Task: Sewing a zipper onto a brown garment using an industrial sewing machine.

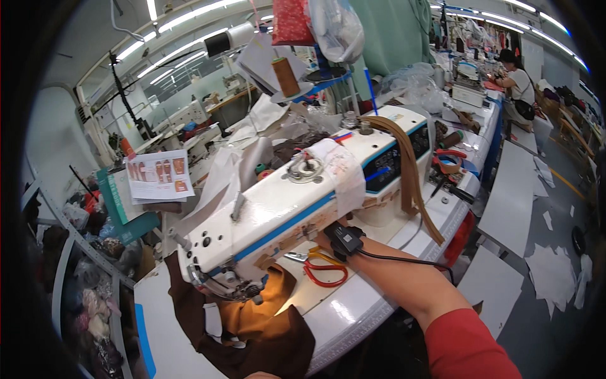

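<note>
A white sewing machine point(284, 196) with a blue stripe takes up the middle of the view. Brown fabric point(278, 341), with an orange-brown part lit by the machine's lamp, lies bunched under and in front of the needle end. My right arm reaches in from the lower right, with a black strapped device on the wrist. Of my right hand point(323, 241) only a little shows under the machine's arm; its fingers are hidden. Red-handled scissors point(325, 273) rest on the machine bed beside that wrist. A sliver of my left hand point(262, 376) shows at the bottom edge, near the fabric.
Brown strips point(404, 151) hang over the machine's right end, next to its control panel. A thread cone point(286, 77) stands above. Printed sheets point(161, 177) lean at the left, over shelves of bagged material. Rolls of tape point(449, 161) lie further right. Another person point(521, 88) works in the distance.
</note>
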The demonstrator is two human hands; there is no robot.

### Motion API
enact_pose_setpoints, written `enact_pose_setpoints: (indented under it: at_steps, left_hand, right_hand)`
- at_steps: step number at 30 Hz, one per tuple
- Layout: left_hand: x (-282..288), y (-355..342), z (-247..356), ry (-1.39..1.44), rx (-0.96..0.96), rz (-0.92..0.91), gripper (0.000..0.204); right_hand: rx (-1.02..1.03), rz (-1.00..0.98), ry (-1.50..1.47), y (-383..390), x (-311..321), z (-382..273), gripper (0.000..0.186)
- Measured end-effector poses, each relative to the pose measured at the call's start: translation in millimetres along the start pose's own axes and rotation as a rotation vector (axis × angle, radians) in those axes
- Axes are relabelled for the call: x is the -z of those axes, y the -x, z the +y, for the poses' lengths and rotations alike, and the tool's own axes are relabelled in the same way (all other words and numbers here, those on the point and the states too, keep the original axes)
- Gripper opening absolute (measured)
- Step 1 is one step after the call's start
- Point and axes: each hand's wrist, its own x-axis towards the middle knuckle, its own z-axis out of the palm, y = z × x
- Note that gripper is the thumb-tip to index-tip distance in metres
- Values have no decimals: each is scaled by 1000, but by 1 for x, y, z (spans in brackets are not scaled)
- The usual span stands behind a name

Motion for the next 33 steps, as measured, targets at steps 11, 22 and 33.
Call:
enact_pose_setpoints:
  at_steps: [11,22,33]
  left_hand:
    - [-13,-1,-29,312,366,218,29]
    - [-34,-77,-59,1089,665,119,42]
    - [27,-52,-6,650,696,32,27]
  right_hand:
    - [93,-376,67,7,83,-29,26]
    - [14,-406,-561,91,249,-174,25]
    - [288,-611,-852,124,253,-185,20]
